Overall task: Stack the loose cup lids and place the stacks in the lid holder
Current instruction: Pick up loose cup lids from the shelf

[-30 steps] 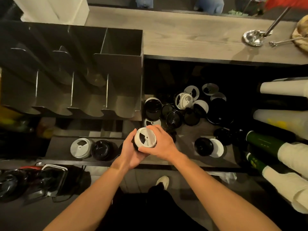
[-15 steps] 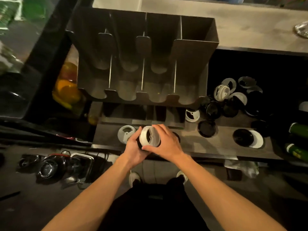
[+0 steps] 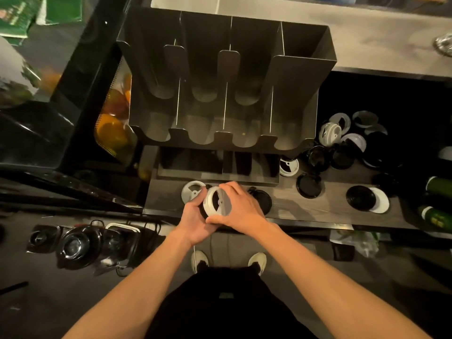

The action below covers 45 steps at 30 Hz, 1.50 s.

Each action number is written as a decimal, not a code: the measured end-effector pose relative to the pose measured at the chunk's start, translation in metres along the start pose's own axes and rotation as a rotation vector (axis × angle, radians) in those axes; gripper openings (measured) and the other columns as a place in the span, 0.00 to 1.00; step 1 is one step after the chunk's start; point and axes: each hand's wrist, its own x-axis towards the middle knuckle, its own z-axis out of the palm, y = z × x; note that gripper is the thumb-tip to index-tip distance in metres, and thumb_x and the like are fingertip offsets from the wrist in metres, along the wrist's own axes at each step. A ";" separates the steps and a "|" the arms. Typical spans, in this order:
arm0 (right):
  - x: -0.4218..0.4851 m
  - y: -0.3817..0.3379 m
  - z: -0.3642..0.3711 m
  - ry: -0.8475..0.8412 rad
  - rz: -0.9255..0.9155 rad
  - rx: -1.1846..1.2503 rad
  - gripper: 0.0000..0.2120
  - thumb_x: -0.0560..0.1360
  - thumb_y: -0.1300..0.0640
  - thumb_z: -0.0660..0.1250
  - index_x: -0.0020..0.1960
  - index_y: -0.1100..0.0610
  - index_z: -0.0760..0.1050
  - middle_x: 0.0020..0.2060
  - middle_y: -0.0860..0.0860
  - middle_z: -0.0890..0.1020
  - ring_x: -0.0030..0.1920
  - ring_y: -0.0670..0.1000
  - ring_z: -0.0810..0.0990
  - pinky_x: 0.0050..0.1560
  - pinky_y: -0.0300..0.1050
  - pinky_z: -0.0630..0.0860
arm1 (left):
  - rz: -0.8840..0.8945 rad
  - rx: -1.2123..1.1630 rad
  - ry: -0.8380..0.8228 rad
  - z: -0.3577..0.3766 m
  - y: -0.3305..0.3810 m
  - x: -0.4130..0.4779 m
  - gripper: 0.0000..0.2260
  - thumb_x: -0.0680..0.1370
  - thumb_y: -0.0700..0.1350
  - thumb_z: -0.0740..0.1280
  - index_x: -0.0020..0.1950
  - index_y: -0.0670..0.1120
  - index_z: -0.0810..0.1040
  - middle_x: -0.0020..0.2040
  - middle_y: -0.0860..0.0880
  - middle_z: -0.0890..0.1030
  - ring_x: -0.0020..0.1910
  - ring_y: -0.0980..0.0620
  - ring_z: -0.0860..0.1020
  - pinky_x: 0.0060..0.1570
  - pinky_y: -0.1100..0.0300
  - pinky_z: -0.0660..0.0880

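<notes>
A stack of lids (image 3: 217,201) with a white lid on top sits between both hands, tilted, just above the dark shelf (image 3: 293,206). My left hand (image 3: 195,216) grips its left side and underside; my right hand (image 3: 241,206) curls over its right side. Straight ahead stands the metal lid holder (image 3: 227,94) with several slots that look bare. A single white lid (image 3: 192,190) lies on the shelf left of the stack, a black lid (image 3: 263,199) right of my right hand. Loose black and white lids (image 3: 342,145) lie heaped at the right.
Sleeved stacks of cups (image 3: 437,189) lie at the right edge. Blender jars (image 3: 73,243) stand on the floor at lower left. A perforated bin of oranges (image 3: 112,128) sits left of the holder. A wooden counter (image 3: 367,45) runs behind.
The view has swung left, so the holder now sits centred. Both hands keep hold of the lid stack, which has tilted more and moved left above the shelf's front.
</notes>
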 end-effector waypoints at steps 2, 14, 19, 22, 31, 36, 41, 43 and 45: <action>-0.001 0.006 0.002 -0.075 -0.011 0.077 0.53 0.65 0.34 0.76 0.80 0.46 0.51 0.76 0.45 0.59 0.76 0.51 0.61 0.72 0.52 0.65 | 0.010 0.036 -0.001 0.000 0.000 0.003 0.29 0.77 0.60 0.65 0.69 0.41 0.77 0.62 0.39 0.81 0.57 0.40 0.82 0.58 0.46 0.79; 0.015 -0.010 0.027 0.133 0.028 0.212 0.43 0.67 0.33 0.74 0.75 0.47 0.61 0.65 0.44 0.67 0.65 0.48 0.71 0.61 0.52 0.74 | 0.151 0.254 0.147 -0.041 0.029 0.003 0.25 0.82 0.61 0.58 0.70 0.47 0.77 0.66 0.42 0.80 0.68 0.42 0.76 0.70 0.42 0.69; 0.043 -0.028 0.044 0.239 0.278 0.240 0.41 0.70 0.28 0.68 0.72 0.53 0.67 0.67 0.52 0.71 0.66 0.55 0.74 0.60 0.52 0.75 | 0.289 0.284 0.318 -0.053 0.046 -0.003 0.16 0.82 0.56 0.62 0.59 0.46 0.80 0.54 0.43 0.86 0.57 0.44 0.81 0.58 0.46 0.75; 0.062 -0.040 0.055 0.252 0.343 0.135 0.42 0.70 0.26 0.65 0.73 0.53 0.66 0.68 0.55 0.73 0.64 0.57 0.77 0.57 0.50 0.76 | 0.305 0.256 0.352 -0.060 0.059 -0.008 0.15 0.82 0.56 0.62 0.54 0.45 0.80 0.46 0.44 0.86 0.50 0.44 0.83 0.53 0.47 0.76; 0.098 -0.065 0.074 0.081 0.318 -0.426 0.42 0.73 0.25 0.56 0.72 0.56 0.67 0.68 0.59 0.73 0.67 0.61 0.72 0.67 0.55 0.66 | 0.259 0.319 0.243 -0.093 0.087 -0.012 0.23 0.82 0.60 0.58 0.54 0.43 0.82 0.51 0.41 0.85 0.48 0.46 0.83 0.45 0.53 0.72; 0.104 -0.065 0.078 0.032 0.336 -0.553 0.40 0.73 0.25 0.57 0.69 0.57 0.69 0.65 0.58 0.77 0.67 0.60 0.71 0.68 0.56 0.63 | 0.237 0.317 0.247 -0.098 0.092 -0.009 0.22 0.82 0.60 0.59 0.53 0.43 0.82 0.49 0.41 0.85 0.49 0.45 0.83 0.45 0.53 0.72; 0.109 -0.070 0.079 0.042 0.310 -0.610 0.40 0.73 0.24 0.56 0.67 0.57 0.72 0.63 0.58 0.79 0.67 0.60 0.72 0.68 0.57 0.63 | 0.239 0.288 0.245 -0.100 0.097 -0.007 0.21 0.82 0.59 0.60 0.56 0.42 0.80 0.50 0.40 0.85 0.49 0.44 0.83 0.42 0.54 0.74; 0.111 -0.071 0.078 0.017 0.294 -0.645 0.40 0.74 0.24 0.56 0.66 0.57 0.72 0.63 0.58 0.79 0.68 0.60 0.72 0.68 0.57 0.63 | 0.238 0.291 0.238 -0.101 0.098 -0.008 0.21 0.82 0.59 0.60 0.56 0.42 0.79 0.49 0.40 0.85 0.49 0.44 0.83 0.42 0.54 0.74; 0.111 -0.071 0.079 0.014 0.297 -0.644 0.40 0.73 0.24 0.56 0.65 0.58 0.71 0.62 0.58 0.79 0.66 0.60 0.73 0.67 0.57 0.63 | 0.231 0.280 0.239 -0.101 0.098 -0.009 0.21 0.82 0.59 0.60 0.56 0.42 0.79 0.50 0.40 0.85 0.50 0.43 0.82 0.42 0.54 0.74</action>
